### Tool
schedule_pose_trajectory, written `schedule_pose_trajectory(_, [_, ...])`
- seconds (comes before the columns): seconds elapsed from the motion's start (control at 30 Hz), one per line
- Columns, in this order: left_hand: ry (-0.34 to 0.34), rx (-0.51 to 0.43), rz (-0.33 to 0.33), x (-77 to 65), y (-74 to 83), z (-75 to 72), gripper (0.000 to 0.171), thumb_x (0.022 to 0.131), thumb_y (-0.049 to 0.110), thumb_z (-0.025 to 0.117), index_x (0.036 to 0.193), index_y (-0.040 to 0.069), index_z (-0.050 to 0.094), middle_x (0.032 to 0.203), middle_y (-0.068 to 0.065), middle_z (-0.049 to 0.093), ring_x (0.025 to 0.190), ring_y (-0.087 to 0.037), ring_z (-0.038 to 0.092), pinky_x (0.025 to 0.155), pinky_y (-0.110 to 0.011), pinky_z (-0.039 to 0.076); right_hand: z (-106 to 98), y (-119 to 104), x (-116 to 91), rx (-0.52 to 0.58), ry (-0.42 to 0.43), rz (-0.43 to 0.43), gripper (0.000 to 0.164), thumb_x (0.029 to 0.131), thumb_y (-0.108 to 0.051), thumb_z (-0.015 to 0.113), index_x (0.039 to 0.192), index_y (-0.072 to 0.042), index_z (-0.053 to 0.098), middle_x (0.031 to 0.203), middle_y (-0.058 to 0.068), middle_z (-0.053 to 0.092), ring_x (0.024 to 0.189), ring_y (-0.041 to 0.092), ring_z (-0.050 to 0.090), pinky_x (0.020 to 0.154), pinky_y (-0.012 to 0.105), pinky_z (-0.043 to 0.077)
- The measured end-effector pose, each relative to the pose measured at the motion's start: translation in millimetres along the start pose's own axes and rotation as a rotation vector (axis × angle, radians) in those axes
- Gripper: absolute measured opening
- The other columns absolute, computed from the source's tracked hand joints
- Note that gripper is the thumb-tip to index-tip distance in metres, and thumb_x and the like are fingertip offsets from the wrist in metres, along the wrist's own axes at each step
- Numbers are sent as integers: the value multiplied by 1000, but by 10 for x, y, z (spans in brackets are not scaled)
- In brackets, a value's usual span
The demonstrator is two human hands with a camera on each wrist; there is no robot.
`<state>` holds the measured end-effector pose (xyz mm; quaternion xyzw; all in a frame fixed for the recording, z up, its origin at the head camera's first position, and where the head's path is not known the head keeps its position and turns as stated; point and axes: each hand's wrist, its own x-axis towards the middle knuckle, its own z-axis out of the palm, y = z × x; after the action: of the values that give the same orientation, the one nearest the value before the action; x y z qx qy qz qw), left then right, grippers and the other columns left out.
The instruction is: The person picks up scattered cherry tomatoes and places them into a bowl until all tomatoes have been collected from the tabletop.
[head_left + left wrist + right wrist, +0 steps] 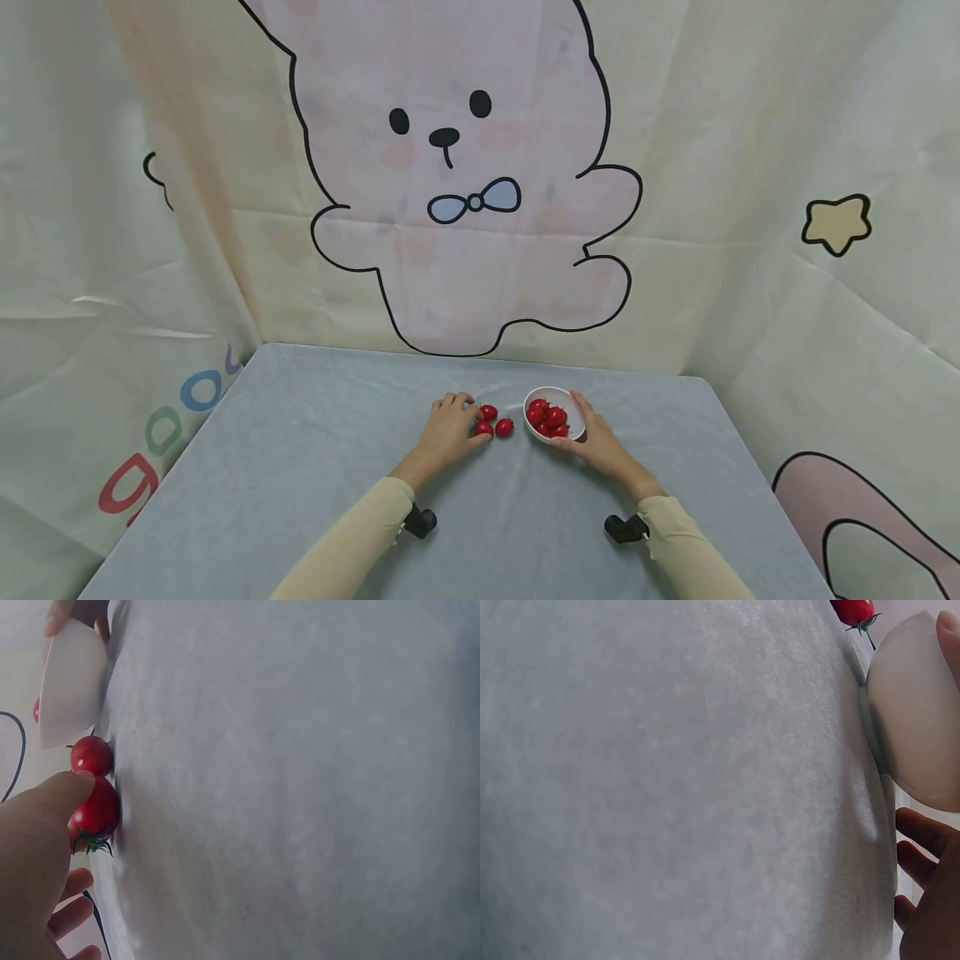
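Observation:
My left hand (448,429) has its thumb and forefinger about a cherry tomato (483,428); in the left wrist view the thumb lies against this red tomato (97,810), its green stem end showing. Close by on the cloth are two more cherry tomatoes, one behind (488,412) and one to the right (505,427). A white bowl (579,427) holding several cherry tomatoes (553,416) is gripped by my right hand (600,442) from its right side, thumb at the near rim and fingers round the far side. The bowl tilts somewhat toward the left.
A grey-blue cloth (300,450) covers the table. Behind it hangs a pale curtain (697,208) with a cartoon bear, and similar curtains flank both sides. Black wrist devices sit under the left cuff (420,522) and the right cuff (626,528).

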<state>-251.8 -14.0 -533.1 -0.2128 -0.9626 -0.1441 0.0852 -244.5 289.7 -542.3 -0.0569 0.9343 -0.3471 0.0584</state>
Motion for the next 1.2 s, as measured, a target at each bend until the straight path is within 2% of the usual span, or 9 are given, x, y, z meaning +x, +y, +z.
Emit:
schedule_pose_trajectory(0.23, [3,23,-1,-16,-7,13,40,84,51,73,105,17,71,124,-5,60,114,-26,53,99,-51,45,2,-6,0,-1,2,7,107,80,-57,74,159,-23,10,158,19,30,143,42,33,110,69,32])
schedule_pose_trajectory(0.7, [-20,-13,22,-28,-46,10,34,84,44,76,107,19,70,129,-8,58,119,-28,51,101,-53,43,1,-4,-2,-10,8,-11,107,80,-57,74,159,-22,10,158,21,31,143,43,34,111,69,31])
schedule_pose_trajectory(0.87, [4,5,-11,11,-43,50,40,81,53,76,101,19,70,127,-8,60,120,-28,52,104,-54,41,-5,-5,-4,-6,6,-12,107,80,-56,75,159,-22,11,158,21,32,143,43,34,112,68,30])
schedule_pose_trajectory(1.03, [-9,16,-64,48,3,56,47,78,61,75,93,17,71,124,-8,61,119,-27,52,106,-52,41,2,-1,-4,-4,-3,-5,108,80,-57,75,159,-22,10,159,20,30,144,42,33,111,68,31])
schedule_pose_trajectory(1.2, [-8,31,-77,61,44,56,50,76,64,74,84,15,68,124,-8,62,118,-27,52,106,-51,42,5,11,-4,-5,2,-5,107,80,-57,74,159,-23,10,158,19,32,143,41,34,111,68,31])
